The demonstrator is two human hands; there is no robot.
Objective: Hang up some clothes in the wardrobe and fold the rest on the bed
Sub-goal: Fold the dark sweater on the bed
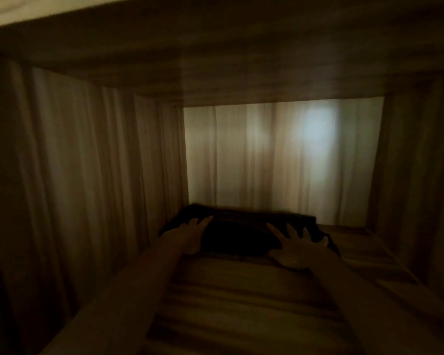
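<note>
I look into a dim wooden wardrobe compartment. A dark folded garment (237,233) lies on the wooden shelf (228,298), close to the back panel. My left hand (190,235) lies flat on the garment's left end, fingers straight. My right hand (296,248) rests on its right part with the fingers spread. Both forearms reach in from the bottom of the view. The picture is dark and blurred, so the garment's folds are hard to make out.
A pale back panel (280,160) closes the compartment, with a light patch on it. Wooden side walls stand left (87,175) and right (415,175). The wooden board above (215,60) forms a low ceiling.
</note>
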